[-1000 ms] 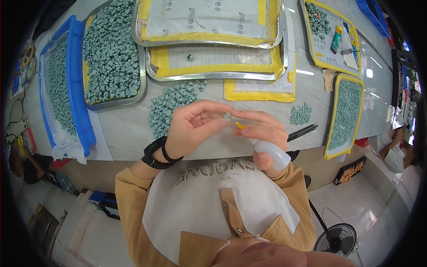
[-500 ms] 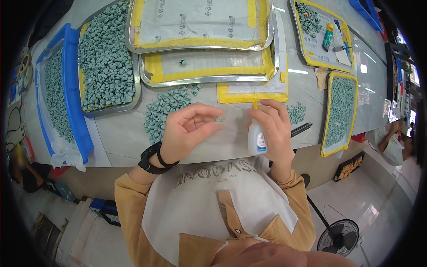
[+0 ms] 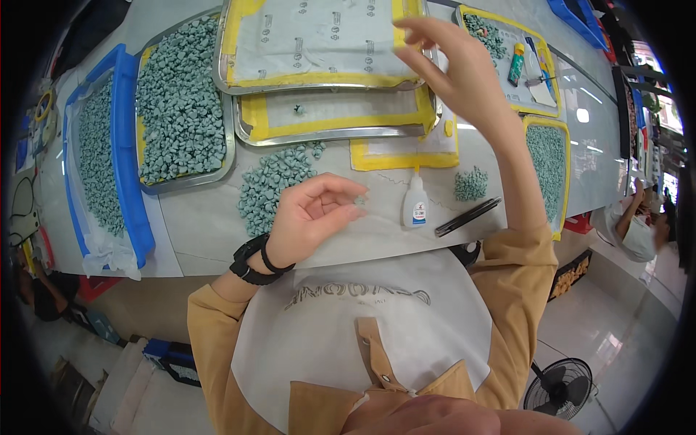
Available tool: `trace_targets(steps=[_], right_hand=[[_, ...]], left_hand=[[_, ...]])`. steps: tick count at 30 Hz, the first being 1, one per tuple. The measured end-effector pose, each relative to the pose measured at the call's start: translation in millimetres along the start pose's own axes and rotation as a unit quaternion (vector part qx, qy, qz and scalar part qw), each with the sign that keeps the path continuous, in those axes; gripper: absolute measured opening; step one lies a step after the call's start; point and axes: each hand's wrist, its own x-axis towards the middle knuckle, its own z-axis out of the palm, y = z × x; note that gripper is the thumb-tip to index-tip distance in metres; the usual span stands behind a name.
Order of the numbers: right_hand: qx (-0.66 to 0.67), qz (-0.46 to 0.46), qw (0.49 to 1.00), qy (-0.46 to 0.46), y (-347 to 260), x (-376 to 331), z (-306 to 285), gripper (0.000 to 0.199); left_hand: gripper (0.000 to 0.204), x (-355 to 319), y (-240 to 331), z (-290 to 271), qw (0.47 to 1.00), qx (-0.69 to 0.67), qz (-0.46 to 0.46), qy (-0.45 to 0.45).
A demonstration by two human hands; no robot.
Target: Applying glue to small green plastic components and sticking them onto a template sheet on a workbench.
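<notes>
My left hand, with a black strap on its wrist, is held over the table with thumb and fingertips closed on a small pale green piece, mostly hidden between them. My right hand is stretched out over the right edge of the upper tray, its fingers apart and nothing seen in them. A white glue bottle with a yellow tip stands on the table to the right of my left hand. Close beyond that hand lies a loose heap of green pieces. A smaller heap sits right of the bottle.
Below the upper tray is a lower tray holding one small piece. At left are a full metal tray and a blue bin. Black tweezers lie at right, near another filled tray and a tool tray.
My right hand has let go of the glue bottle, leaving it standing on the table, and has moved far forward to the upper tray. The left hand keeps about the same place.
</notes>
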Motion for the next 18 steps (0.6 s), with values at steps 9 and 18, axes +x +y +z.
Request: trace_targets(steps=[9, 18], right_hand=[[-0.24, -0.059, 0.969, 0.016, 49, 93, 93, 0.014], [-0.011, -0.17, 0.983, -0.07, -45, 9, 62, 0.016]], left_hand=[[0.023, 0, 0, 6, 0.999, 0.016, 0.011, -0.025], [0.026, -1, 0, 2, 1.0, 0.022, 0.014, -0.007]])
